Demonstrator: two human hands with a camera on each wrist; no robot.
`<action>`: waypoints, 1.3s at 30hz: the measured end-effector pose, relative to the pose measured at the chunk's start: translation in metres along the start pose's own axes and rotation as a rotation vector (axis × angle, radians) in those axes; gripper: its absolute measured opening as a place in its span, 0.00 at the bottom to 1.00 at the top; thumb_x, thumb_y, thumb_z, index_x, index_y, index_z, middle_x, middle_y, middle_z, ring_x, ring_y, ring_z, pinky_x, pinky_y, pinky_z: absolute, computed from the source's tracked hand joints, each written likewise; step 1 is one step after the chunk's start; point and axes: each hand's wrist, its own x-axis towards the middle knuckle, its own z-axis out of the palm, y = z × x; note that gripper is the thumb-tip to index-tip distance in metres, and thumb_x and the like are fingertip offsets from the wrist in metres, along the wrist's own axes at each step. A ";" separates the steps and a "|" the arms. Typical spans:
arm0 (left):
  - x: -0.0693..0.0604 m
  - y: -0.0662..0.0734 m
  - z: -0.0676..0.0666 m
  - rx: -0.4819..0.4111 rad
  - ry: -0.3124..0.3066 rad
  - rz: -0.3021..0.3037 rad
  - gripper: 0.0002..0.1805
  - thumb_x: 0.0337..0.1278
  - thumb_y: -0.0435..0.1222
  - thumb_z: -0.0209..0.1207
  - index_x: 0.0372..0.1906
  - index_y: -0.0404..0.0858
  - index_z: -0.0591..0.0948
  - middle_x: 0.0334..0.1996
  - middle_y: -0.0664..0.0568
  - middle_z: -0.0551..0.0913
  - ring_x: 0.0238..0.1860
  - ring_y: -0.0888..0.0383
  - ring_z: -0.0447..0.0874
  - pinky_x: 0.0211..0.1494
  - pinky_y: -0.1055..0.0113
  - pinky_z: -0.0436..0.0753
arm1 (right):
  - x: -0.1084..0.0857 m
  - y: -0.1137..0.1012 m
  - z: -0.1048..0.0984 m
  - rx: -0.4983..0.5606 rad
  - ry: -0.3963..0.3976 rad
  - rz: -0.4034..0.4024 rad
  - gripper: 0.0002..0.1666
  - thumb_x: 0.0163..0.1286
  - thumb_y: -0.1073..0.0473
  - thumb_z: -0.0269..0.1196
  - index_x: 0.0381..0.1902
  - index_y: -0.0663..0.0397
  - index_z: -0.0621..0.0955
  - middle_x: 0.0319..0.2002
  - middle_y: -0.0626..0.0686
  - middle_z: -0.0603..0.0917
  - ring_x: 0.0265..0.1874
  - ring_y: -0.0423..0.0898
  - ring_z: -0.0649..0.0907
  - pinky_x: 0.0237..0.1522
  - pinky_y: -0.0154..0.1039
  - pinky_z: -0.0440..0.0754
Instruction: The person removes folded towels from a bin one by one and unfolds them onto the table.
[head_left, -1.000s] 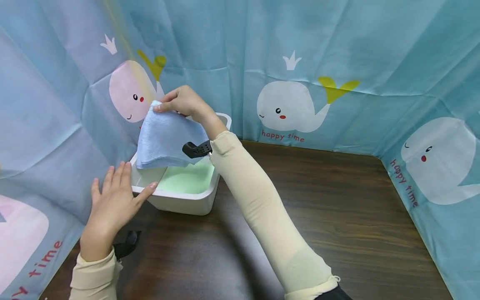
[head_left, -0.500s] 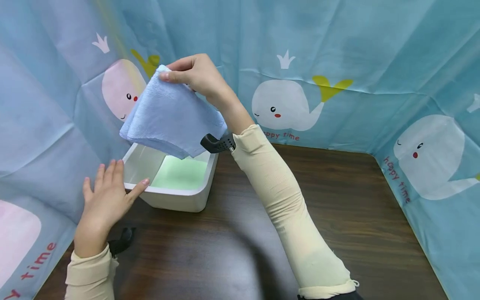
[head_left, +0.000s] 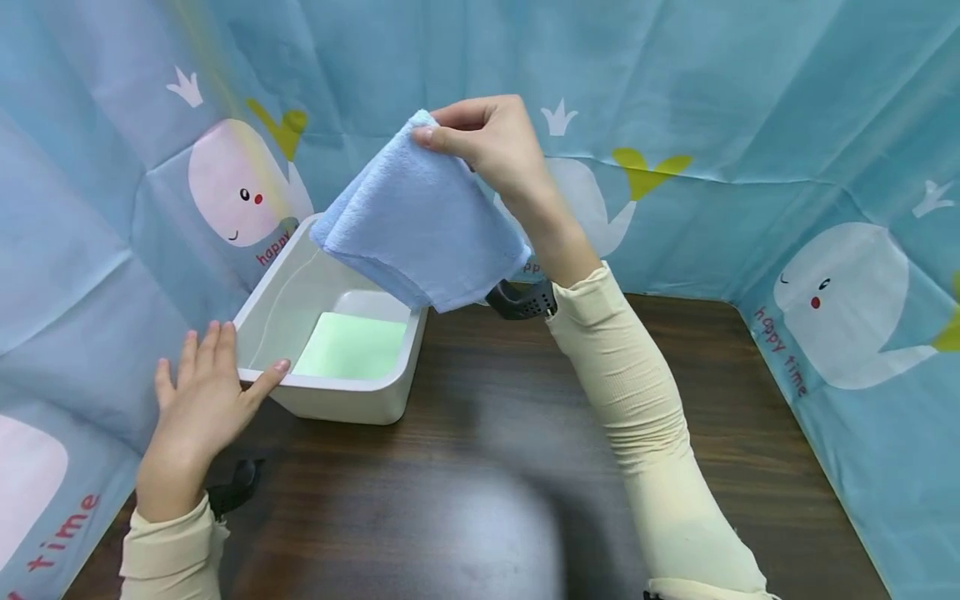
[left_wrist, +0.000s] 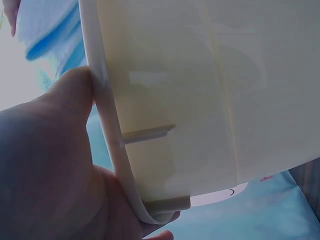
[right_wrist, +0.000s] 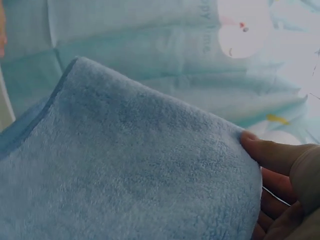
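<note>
A folded light-blue towel (head_left: 423,225) hangs in the air by one corner, which my right hand (head_left: 504,146) pinches between thumb and fingers. In the right wrist view the plush blue towel (right_wrist: 140,155) fills much of the picture. To the left stands a white plastic bin (head_left: 341,383) with a flat pale-green piece (head_left: 352,346) inside; its material is unclear. The towel hides part of the bin's far right side. At the bin's near left corner, my left hand (head_left: 197,412) rests against the rim with straight fingers. Up close, its thumb touches the bin's rim (left_wrist: 107,107).
Dark wooden tabletop (head_left: 420,475) lies under the bin and to its right. A blue curtain (head_left: 750,100) with whale prints encloses the back and both sides, close to the bin's left side. Black wrist-worn devices (head_left: 517,300) are on both wrists.
My right hand has lifted the blue towel up from over the bin and carried it rightward, uncovering more of the bin's inside. My left hand stays at the rim as the view shifts slightly.
</note>
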 end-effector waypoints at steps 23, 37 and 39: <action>0.006 -0.007 -0.005 -0.019 -0.002 0.006 0.57 0.67 0.67 0.40 0.77 0.27 0.35 0.77 0.26 0.33 0.77 0.29 0.21 0.71 0.27 0.24 | -0.073 0.112 -0.073 -0.085 0.288 0.068 0.17 0.56 0.54 0.75 0.40 0.59 0.89 0.29 0.42 0.88 0.30 0.39 0.83 0.31 0.31 0.82; 0.002 -0.009 -0.008 -0.022 -0.011 0.011 0.57 0.68 0.66 0.40 0.76 0.24 0.34 0.76 0.25 0.32 0.77 0.29 0.21 0.71 0.27 0.26 | -0.111 0.158 -0.044 0.037 0.233 0.246 0.14 0.64 0.56 0.69 0.42 0.61 0.86 0.27 0.41 0.84 0.26 0.38 0.81 0.30 0.34 0.82; 0.003 -0.009 -0.007 -0.027 -0.009 0.009 0.57 0.68 0.66 0.40 0.76 0.24 0.34 0.76 0.25 0.32 0.77 0.30 0.20 0.71 0.28 0.25 | -0.111 0.171 -0.045 0.027 0.230 0.322 0.15 0.65 0.56 0.68 0.44 0.61 0.85 0.29 0.42 0.84 0.27 0.38 0.81 0.32 0.34 0.83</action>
